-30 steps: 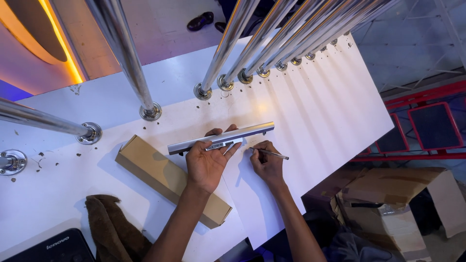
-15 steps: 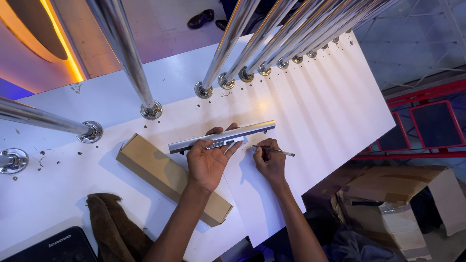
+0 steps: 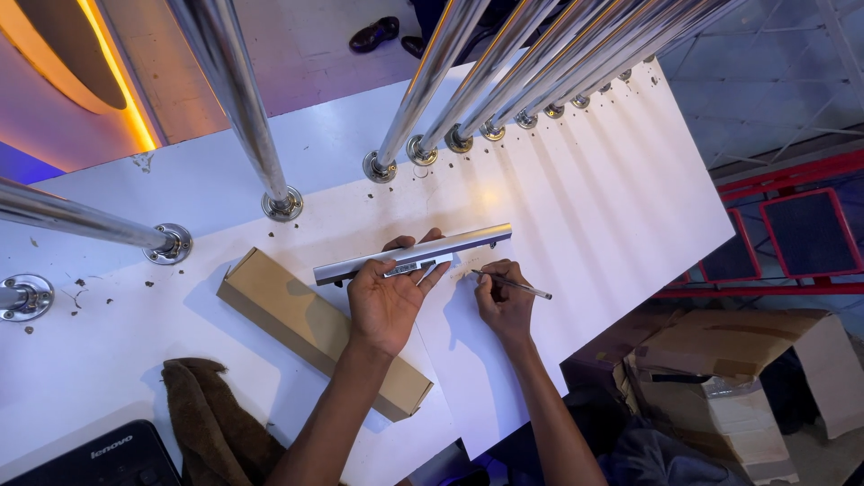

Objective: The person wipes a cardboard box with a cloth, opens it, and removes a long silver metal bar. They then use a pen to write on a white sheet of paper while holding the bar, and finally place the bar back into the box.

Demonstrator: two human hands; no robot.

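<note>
My left hand (image 3: 389,292) grips a long silver-grey bar (image 3: 468,243) with a small label, holding it level just above the white surface (image 3: 585,171). My right hand (image 3: 504,301) holds a thin pen (image 3: 522,287), its tip touching the white surface just below the bar's right half. A long brown cardboard box (image 3: 288,315) lies under my left forearm, running diagonally.
Several chrome posts (image 3: 432,90) stand in flanges along the white surface's far edge, with more at the left (image 3: 166,243). A brown cloth (image 3: 211,423) and a dark laptop corner (image 3: 99,459) lie near left. Open cardboard boxes (image 3: 720,360) sit below at right.
Both hands and the bar stay almost where they were; the pen has shifted only slightly on the surface.
</note>
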